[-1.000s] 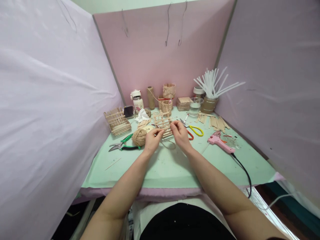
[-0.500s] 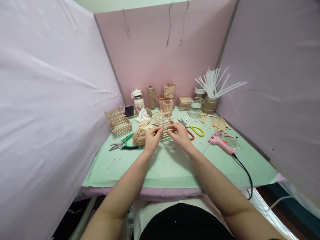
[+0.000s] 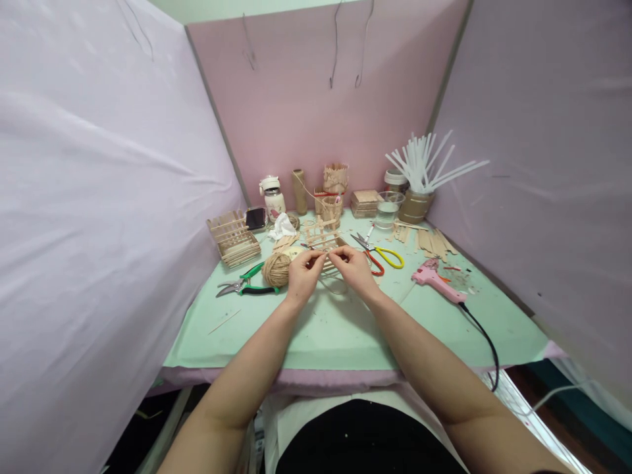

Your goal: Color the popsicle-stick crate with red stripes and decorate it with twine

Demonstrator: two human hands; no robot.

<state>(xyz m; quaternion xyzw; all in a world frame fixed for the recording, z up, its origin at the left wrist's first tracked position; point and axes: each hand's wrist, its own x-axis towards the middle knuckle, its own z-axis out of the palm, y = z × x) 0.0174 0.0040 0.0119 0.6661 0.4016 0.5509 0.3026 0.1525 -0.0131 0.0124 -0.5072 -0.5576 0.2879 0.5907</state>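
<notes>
My left hand (image 3: 305, 275) and my right hand (image 3: 353, 268) meet fingertip to fingertip over the middle of the table, each in a pinch. Between them is what looks like thin twine, mostly hidden by the fingers; a loop of twine (image 3: 336, 291) lies just below. Behind and under the fingers stands a small craft-stick frame (image 3: 330, 242), partly covered by my hands. A ball of twine (image 3: 276, 270) rests beside my left hand. Scissors (image 3: 380, 257) with red and yellow handles lie open to the right of my right hand.
Green-handled pruning shears (image 3: 247, 284) lie at left, near a stick basket (image 3: 237, 247). A pink glue gun (image 3: 438, 282) with a black cord lies at right. Behind are loose craft sticks (image 3: 434, 242), a cup of water (image 3: 388, 212), a jar of white sticks (image 3: 415, 205) and a bottle (image 3: 273, 197).
My fingertips have come closer together, my left hand shifting slightly right and both hands slightly lower. The things on the table have stayed in place.
</notes>
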